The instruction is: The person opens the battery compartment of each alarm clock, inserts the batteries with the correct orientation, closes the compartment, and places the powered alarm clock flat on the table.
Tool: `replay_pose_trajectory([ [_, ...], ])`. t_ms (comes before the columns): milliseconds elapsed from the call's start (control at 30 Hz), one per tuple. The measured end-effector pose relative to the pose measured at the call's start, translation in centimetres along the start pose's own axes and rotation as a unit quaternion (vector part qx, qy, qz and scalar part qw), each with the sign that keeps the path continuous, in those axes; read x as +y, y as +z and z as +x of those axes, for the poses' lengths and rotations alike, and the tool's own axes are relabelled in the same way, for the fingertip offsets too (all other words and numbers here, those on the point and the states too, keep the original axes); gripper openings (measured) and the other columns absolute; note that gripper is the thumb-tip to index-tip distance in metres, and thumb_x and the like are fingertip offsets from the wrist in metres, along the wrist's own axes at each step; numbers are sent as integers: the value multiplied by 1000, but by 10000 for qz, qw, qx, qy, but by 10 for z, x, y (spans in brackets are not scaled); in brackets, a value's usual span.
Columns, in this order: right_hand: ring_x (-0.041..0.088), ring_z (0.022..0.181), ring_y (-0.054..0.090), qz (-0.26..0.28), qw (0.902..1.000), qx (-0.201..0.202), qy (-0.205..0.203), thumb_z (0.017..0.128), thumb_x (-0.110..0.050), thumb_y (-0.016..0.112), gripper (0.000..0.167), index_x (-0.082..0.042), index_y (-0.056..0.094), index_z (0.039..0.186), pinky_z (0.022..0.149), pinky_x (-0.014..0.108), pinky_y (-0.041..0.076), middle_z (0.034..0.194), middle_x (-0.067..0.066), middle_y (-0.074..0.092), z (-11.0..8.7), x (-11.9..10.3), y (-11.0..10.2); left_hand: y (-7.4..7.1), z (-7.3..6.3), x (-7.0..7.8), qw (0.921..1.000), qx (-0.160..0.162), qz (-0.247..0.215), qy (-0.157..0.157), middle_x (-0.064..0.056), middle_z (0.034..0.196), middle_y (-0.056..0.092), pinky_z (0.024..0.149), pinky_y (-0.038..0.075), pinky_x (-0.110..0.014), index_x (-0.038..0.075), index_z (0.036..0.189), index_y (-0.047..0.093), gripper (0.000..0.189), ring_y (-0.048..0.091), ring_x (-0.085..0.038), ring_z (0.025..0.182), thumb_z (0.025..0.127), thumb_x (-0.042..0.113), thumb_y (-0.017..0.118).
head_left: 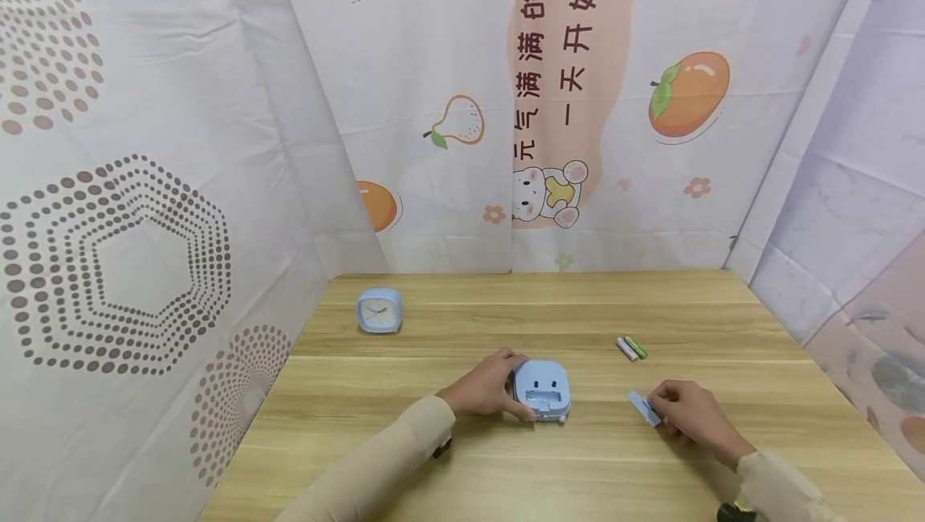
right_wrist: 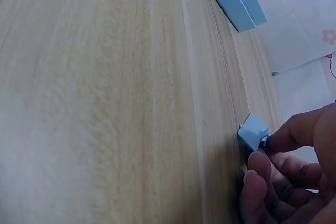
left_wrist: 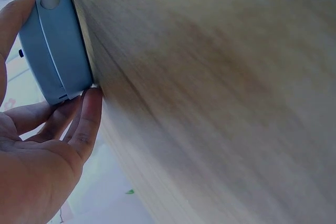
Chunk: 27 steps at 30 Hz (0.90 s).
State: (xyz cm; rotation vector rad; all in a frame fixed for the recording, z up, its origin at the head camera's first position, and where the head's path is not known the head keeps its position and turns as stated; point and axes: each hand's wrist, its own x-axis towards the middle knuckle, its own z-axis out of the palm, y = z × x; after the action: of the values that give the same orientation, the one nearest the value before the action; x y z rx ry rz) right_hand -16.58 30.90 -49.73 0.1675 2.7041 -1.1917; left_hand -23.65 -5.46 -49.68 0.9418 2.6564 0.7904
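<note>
A light-blue alarm clock lies face down on the table, its back up with two dark knobs and an uncovered battery compartment. My left hand grips it by its left side, thumb at the near edge and fingers round the far side. In the left wrist view, the clock's blue side and a round white foot face the camera. Off to the right, my right hand pinches a small blue battery cover. The right wrist view shows this cover tilted between thumb and fingers, close over the wood.
Two batteries, one whitish and one green, lie side by side beyond my right hand. A second light-blue alarm clock stands upright at the back left. Printed curtains hang behind and beside the wooden table.
</note>
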Motion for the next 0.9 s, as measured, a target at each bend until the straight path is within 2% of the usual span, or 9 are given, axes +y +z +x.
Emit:
replay_pose_trajectory([
  [367,19,63,58,72,10000,26,-31,99,-12,60,16,-1,71,98,52,32,52,74,5,62,-1,2,0,1,-1,0,9998,-5,-194,-16,3,131,54,103,46,-28,8,150,51,102,52,-7,113,70,58,90],
  [900,19,65,60,98,9999,97,15,100,-14,60,18,1,70,101,55,32,54,76,5,63,0,3,-4,-2,-2,3,9999,6,-161,-9,3,129,55,102,47,-28,7,150,52,102,52,-7,112,69,58,90],
])
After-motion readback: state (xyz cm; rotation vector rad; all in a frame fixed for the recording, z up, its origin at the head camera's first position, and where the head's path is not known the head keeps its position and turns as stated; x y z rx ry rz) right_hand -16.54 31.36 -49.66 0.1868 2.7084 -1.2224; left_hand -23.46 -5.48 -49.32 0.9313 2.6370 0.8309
